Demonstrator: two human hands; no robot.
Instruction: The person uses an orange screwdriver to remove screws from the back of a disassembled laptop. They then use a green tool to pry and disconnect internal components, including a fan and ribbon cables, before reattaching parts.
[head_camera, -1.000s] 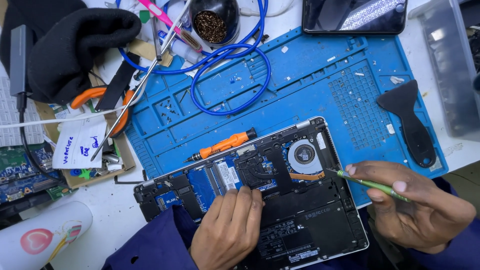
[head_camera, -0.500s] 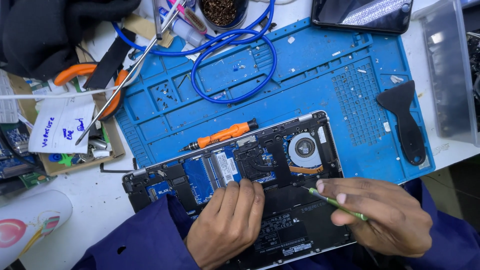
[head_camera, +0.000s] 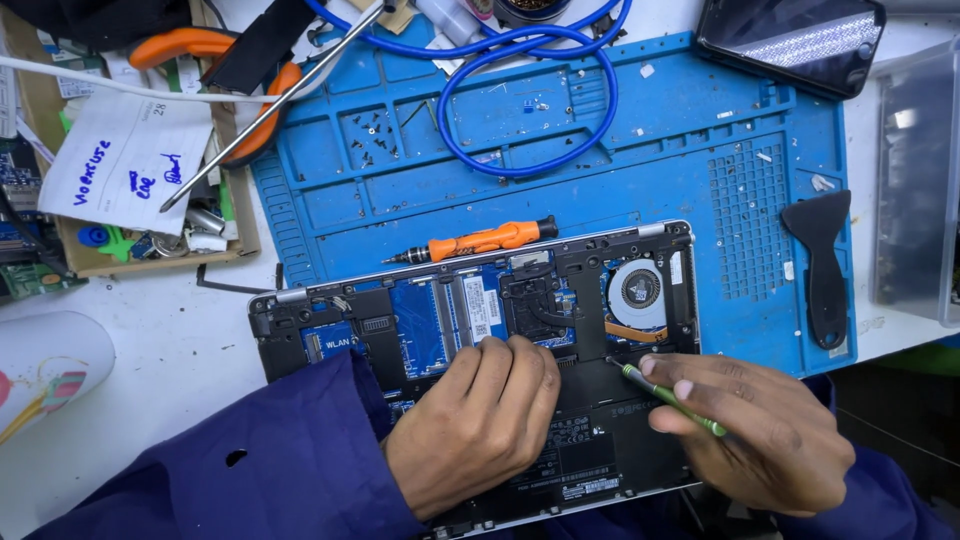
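Laptop (head_camera: 480, 330), opened with its back cover off, lay on the near edge of the blue work mat (head_camera: 700, 130), its front hanging off the mat toward the person at the near edge of the desk (head_camera: 150, 340). The left hand (head_camera: 475, 425) rested flat on the black battery area, fingers curled just below the memory slots, its grip closed on nothing I could see. The right hand (head_camera: 755, 430) had its grip pinched together on a thin green screwdriver (head_camera: 665, 397), whose tip sat just below the round fan (head_camera: 637, 293).

To do this well, the tip wanted to sit square in the screw head before any turn, with the left hand pressing down so the case could not slide. Loose screws belonged in the mat's small trays.

An orange screwdriver (head_camera: 470, 243) lay along the far edge of the laptop. A black scraper (head_camera: 820, 265) lay at the mat's right edge, a blue cable (head_camera: 525, 100) coiled at its far edge, and a phone (head_camera: 790, 40) lay at the far right corner.
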